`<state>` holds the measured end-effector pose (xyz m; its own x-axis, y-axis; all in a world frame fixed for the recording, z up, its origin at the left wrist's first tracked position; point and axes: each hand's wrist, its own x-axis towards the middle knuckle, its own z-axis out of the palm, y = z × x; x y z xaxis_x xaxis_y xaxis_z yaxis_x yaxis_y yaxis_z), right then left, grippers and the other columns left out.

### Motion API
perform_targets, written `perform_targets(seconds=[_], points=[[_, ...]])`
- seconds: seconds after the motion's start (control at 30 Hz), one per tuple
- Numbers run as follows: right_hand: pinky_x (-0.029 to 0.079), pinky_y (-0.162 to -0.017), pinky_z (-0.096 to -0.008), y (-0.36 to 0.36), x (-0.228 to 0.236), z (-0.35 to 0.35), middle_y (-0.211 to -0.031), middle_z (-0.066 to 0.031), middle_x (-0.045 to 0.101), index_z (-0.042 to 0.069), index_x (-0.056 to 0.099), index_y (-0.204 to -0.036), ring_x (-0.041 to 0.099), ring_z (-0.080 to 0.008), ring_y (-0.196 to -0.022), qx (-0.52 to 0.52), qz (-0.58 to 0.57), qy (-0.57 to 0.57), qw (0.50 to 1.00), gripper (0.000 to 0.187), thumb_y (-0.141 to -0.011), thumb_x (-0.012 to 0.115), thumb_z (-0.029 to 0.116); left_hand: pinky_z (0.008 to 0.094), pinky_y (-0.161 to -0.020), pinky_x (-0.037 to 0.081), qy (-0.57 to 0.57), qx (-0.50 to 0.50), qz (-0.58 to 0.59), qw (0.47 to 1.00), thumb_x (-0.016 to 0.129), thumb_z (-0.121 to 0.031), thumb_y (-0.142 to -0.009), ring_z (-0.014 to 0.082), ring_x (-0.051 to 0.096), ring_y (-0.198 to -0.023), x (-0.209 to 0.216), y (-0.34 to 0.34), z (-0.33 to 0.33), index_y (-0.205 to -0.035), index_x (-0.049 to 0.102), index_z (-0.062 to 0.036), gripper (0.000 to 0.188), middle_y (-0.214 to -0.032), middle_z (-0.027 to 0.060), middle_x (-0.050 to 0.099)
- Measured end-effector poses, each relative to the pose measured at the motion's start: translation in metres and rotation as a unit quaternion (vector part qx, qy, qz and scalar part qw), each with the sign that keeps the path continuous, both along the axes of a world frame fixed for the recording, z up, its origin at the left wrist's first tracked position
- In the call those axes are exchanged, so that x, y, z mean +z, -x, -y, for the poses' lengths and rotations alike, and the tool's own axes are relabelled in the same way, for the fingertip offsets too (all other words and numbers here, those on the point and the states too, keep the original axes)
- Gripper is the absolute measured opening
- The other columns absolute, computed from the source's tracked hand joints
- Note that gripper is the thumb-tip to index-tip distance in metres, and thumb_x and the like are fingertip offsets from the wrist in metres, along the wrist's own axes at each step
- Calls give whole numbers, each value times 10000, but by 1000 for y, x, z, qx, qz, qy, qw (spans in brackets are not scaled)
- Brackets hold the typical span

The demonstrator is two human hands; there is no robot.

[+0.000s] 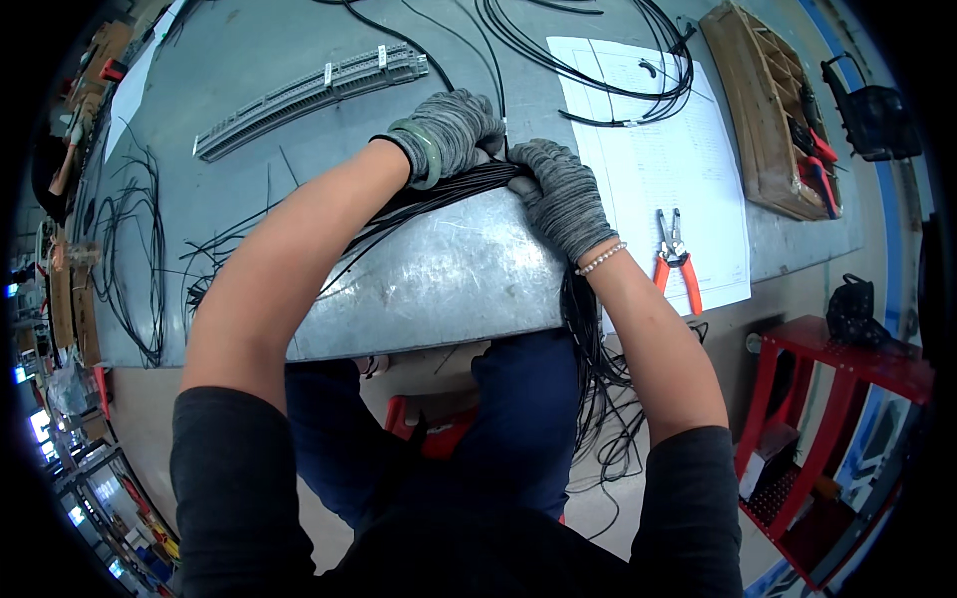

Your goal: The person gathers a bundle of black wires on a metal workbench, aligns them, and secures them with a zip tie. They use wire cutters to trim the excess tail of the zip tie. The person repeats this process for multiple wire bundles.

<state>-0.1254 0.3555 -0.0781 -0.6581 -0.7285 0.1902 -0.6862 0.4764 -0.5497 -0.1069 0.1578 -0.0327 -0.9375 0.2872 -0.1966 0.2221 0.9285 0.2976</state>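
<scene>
A thick bundle of thin black wires [454,189] runs across the metal table, its loose ends fanned out to the left. My left hand [447,135], in a grey knit glove, is curled over the bundle's far side, fingertips tucked against the wires. Close by on the right, my gloved right hand [560,194] is closed around the same bundle. Between the hands a single black wire [503,105] with a small white label stands out toward the far side. Past my right hand the hanging wires [588,339] drop over the table's front edge. My fingertips are partly hidden.
Beyond my left hand lies a grey terminal rail [314,98]. To the right are printed sheets [653,169], orange-handled wire strippers [677,261], coiled black cable [598,85] and a wooden tool box [773,110]. More wires [130,259] lie left. A red step stand [827,399] stands right.
</scene>
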Motion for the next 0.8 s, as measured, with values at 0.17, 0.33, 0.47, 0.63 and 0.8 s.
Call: perform_targets(seconds=[0.17,0.33,0.47,0.63,0.8], points=[[436,-936,-403,0,1,1,-1041,-121,614,73,628,-1050,570,-303,-1010,-3,2,4,1000,246,-822,657,159,396,-848,488,33,-74,-103,991,668,-153,-786,298,601,-942,-23,3,4,-899,657,-86,132,-937,95,629],[430,-955,-400,-1,-2,-4,-1054,-122,617,76,630,-1056,571,-299,-1024,-11,0,-1,1000,238,-837,651,166,403,-868,482,49,-88,-35,994,647,-185,-810,296,601,-967,-11,5,5,-962,650,-90,179,-967,101,617],[427,-966,-397,-1,1,1,-1055,-126,619,75,632,-1064,571,-298,-1034,-12,11,-7,1000,241,-842,648,170,411,-859,488,75,-103,-33,991,612,-163,-832,320,608,-948,-18,8,5,-1021,614,-46,222,-978,129,607],[421,-975,-402,-1,-1,0,-1072,-128,613,75,633,-1073,567,-299,-1043,-8,-11,-8,1000,251,-848,644,185,381,-821,521,108,-103,-58,987,568,-114,-862,309,629,-935,-17,1,-1,-1129,594,-62,273,-1058,132,601],[418,-980,-399,0,-2,-1,-1090,-126,610,65,631,-1097,562,-294,-1062,-22,16,-35,999,280,-853,638,202,335,-776,546,115,-76,-48,989,567,-105,-873,254,646,-911,-20,1,0,-1164,629,-142,300,-1086,62,602]])
